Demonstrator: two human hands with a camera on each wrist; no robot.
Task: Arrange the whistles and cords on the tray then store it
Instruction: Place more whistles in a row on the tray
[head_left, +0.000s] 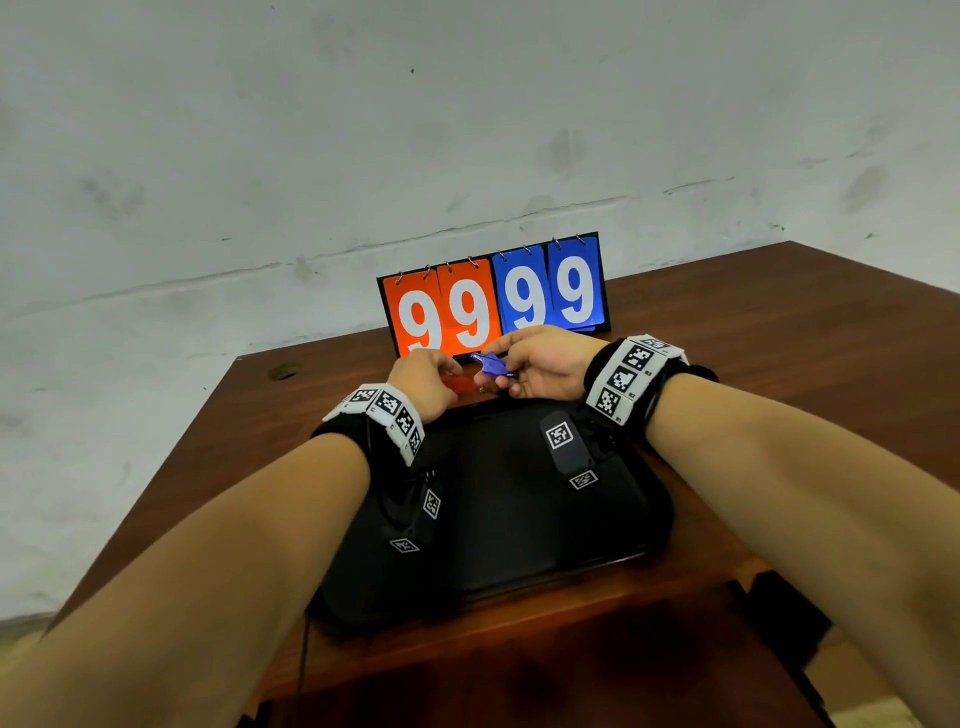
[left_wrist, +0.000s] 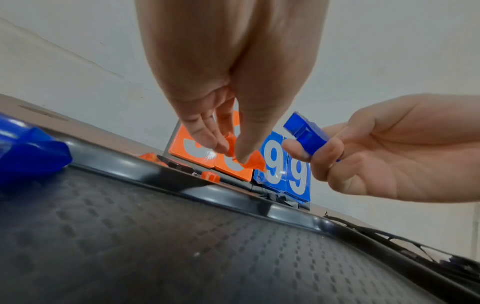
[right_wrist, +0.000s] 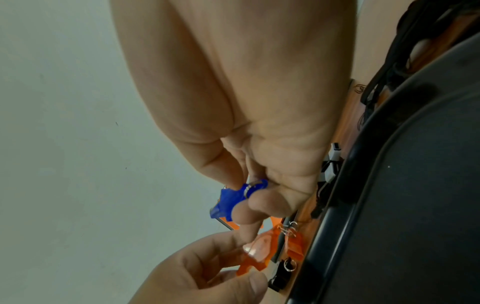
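Head view: both hands are held over the far rim of the black tray (head_left: 519, 525), in front of a flip scoreboard (head_left: 493, 296) showing 9999, centre of frame. A blue whistle (head_left: 491, 364) is pinched in the curled fingers of the right hand (head_left: 545, 366). An orange whistle (head_left: 460, 384), partly masked, is pinched in the left hand (head_left: 423, 382).

Left wrist view: the blue whistle (left_wrist: 307, 136) is seen gripped at its body, mouthpiece pointing up and left, centre right of frame. The orange whistle (left_wrist: 244, 158) is nipped between thumb and fingertips (left_wrist: 207, 133). More orange pieces (left_wrist: 211, 176) lie just beyond the tray rim (left_wrist: 233, 195). A blue shape (left_wrist: 28, 154) at left edge is cut off and cannot be identified.

Right wrist view: black cords (right_wrist: 415, 51) are bunched on the wooden table (right_wrist: 306, 205) beside the tray, upper right of frame; small metal rings (right_wrist: 289, 228) are seen near the orange whistle (right_wrist: 262, 251).

Handling, judged: whistles are taken to be light, rigid, smooth plastic, best pinched across the barrel. Cords are judged limp and tangle-prone, best lifted by clip or ring end.

Hidden: how many whistles and cords there are cannot be counted; whether rings join cords to whistles is not clear. Tray floor appears bare where visible.
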